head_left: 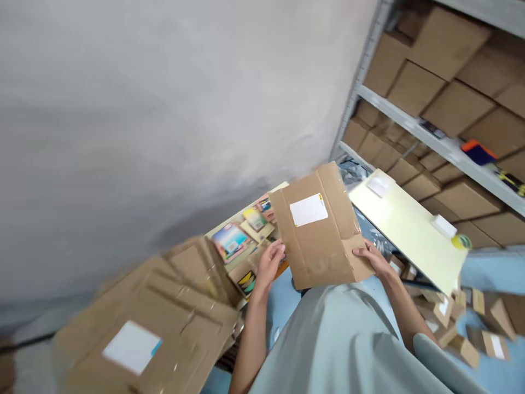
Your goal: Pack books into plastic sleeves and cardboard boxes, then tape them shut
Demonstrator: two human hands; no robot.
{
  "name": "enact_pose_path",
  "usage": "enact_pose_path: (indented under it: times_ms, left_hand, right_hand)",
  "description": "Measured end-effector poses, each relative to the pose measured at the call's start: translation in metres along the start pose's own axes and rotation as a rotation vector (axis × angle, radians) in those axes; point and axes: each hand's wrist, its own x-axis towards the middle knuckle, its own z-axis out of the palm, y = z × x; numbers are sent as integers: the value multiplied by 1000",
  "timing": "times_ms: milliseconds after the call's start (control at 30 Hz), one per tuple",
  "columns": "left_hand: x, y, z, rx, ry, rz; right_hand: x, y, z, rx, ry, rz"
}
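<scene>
A grey wall [164,109] rises at 10 o'clock from the held cardboard [314,246]; a blurred pile of cardboard [192,328] with a white label lies at 8 o'clock. Colourful packets [232,241] cover a bench [281,186] at 9. The left hand [269,265] has half-curled fingers at the cardboard's left edge; whether they grip it I cannot tell. The cardboard lies flat, label facing up, long axis from between 11 and 12 to between 5 and 6 o'clock. The right hand [373,257] pinches its lower right side, fingers closed. A pale bench [410,224] at 3 carries tape [461,242]; small boxes [463,350] crowd the blue floor [492,276] at 4; the shelves [400,117] between 1 and 2 hold brown boxes [457,108].
</scene>
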Motion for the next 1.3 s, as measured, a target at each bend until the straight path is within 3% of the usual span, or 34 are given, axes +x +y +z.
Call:
enact_pose_path:
  times_ms: [100,267,567,700,800,900,1033,1300]
  left_hand:
    - [30,16,56,72,-139,51]
    - [54,24,157,141,-272,86]
    - [87,-7,337,338,-357,103]
    - [89,-22,428,456,-401,89]
    - [77,-23,491,481,-531,87]
    - [64,-19,537,463,-688,91]
    - [66,-16,573,427,-753,47]
    - [129,-13,630,478,-758,-254]
  right_hand:
    - [-23,15,-48,69,135,-48]
    - [-42,36,-124,212,361,-130]
    - [-7,40,-281,158,505,-342]
    - [3,32,-333,15,642,-408]
    - [11,23,-352,-160,717,-400]
    - [24,16,-361,-351,733,-379]
    - [41,13,-369,-557,725,-349]
    - [67,3,-375,-721,708,-210]
